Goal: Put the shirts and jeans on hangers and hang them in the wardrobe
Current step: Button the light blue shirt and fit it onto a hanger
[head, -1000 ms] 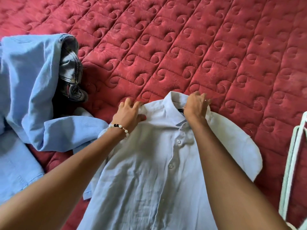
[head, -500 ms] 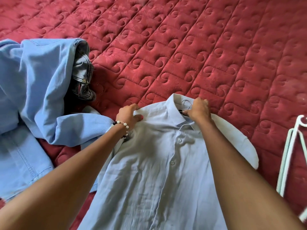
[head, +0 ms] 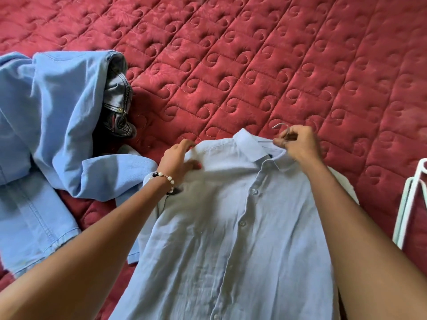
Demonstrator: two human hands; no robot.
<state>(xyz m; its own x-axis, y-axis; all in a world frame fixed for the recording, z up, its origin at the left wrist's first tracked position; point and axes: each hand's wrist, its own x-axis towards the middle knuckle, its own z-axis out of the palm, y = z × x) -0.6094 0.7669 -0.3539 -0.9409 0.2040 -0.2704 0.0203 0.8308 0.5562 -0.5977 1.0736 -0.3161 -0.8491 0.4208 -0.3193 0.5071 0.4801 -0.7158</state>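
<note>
Bed (head: 277, 65), red quilt. Far left of the pale shirt (head: 231, 227): heap of blue shirts (head: 50, 107) with dark jeans (head: 117, 112) tucked in, not yet hung. The pale shirt lies flat, buttoned, collar away from the person; thin, creased cloth. Left hand (head: 179, 158), at the shirt's left shoulder, pinches the shoulder seam. Right hand (head: 298, 144), at the collar, fingers closed on the hanger hook (head: 278, 126) poking out past it. White hangers (head: 409, 204) lie right of the shirt. Risk, as I judge it: lifting by the hook alone could tip a shoulder off the hanger arm, since both arms are hidden under the cloth.
</note>
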